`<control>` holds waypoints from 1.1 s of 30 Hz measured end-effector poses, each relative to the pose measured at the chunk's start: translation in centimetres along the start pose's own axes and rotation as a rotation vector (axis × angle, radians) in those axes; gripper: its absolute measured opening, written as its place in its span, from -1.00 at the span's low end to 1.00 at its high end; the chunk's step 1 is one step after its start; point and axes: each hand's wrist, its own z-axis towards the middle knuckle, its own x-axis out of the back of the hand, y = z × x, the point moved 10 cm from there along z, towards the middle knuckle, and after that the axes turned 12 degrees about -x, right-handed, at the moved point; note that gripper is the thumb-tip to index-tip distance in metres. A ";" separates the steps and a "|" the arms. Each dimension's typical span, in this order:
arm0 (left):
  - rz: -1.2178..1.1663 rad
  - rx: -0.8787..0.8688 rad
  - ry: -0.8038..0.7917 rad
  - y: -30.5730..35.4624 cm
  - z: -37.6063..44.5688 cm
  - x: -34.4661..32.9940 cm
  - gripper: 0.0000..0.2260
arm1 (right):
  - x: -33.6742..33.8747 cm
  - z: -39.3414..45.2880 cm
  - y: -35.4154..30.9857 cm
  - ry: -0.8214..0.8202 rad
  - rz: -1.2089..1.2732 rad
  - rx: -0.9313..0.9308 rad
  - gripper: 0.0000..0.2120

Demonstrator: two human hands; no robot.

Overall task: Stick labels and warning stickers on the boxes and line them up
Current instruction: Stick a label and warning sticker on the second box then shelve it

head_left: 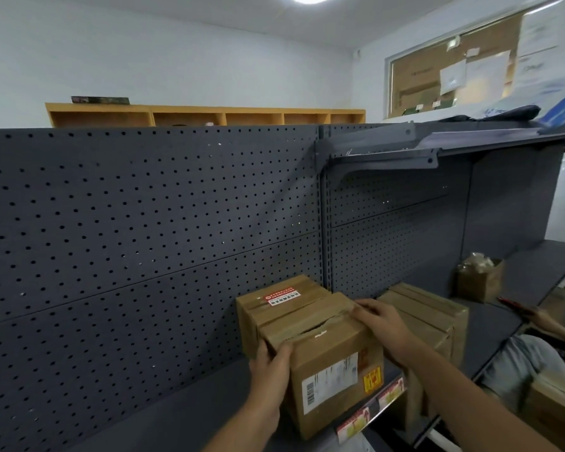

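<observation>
Gripping the labelled cardboard box (327,363) with my left hand (271,370) and right hand (382,324), low centre, touching the stickered box (274,305) behind.

Shelf clearance around the held box

Left of the left hand (271,363) fingers: bare grey shelf (137,415), open back to the pegboard (144,223). Behind the fingertips: a stickered box (274,301) touches the front box (327,363), no gap. Just right of the right hand (382,324) fingers: more boxes (428,314) close by. Beyond them, a small open carton (480,278), with clear shelf between. Above the fingers: open; upper shelf bracket (382,158) well overhead.
</observation>
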 end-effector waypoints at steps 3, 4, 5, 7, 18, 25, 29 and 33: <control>0.038 -0.019 -0.009 0.3 -0.1 -0.8 -0.18 | 0.2 0.7 -0.2 -0.005 -0.019 0.000 -0.79; 0.055 -0.025 -0.014 0.5 -0.2 -1.0 -0.21 | 0.3 0.9 0.0 -0.005 -0.021 0.003 -0.80; 0.068 -0.033 -0.012 0.5 -0.1 -1.1 -0.25 | 0.4 1.1 0.1 -0.002 -0.021 0.008 -0.80; 0.124 -0.054 -0.014 0.0 0.5 -1.2 -0.32 | 0.6 1.2 0.5 -0.001 -0.009 0.013 -0.77; 0.203 -0.104 0.027 0.7 1.0 -1.4 -0.42 | 0.1 2.5 0.6 -0.006 0.025 0.005 -0.65; 0.239 -0.160 0.014 1.3 0.4 -1.8 -0.44 | 0.1 2.5 0.7 0.029 0.059 -0.008 -0.82; 0.248 -0.149 -0.035 1.2 0.8 -1.2 -0.43 | 0.1 2.0 0.0 0.100 -0.068 0.029 -0.86; 0.351 -0.142 -0.110 2.3 1.0 -0.4 -0.56 | 0.9 1.2 -2.0 0.286 -0.364 0.130 -0.93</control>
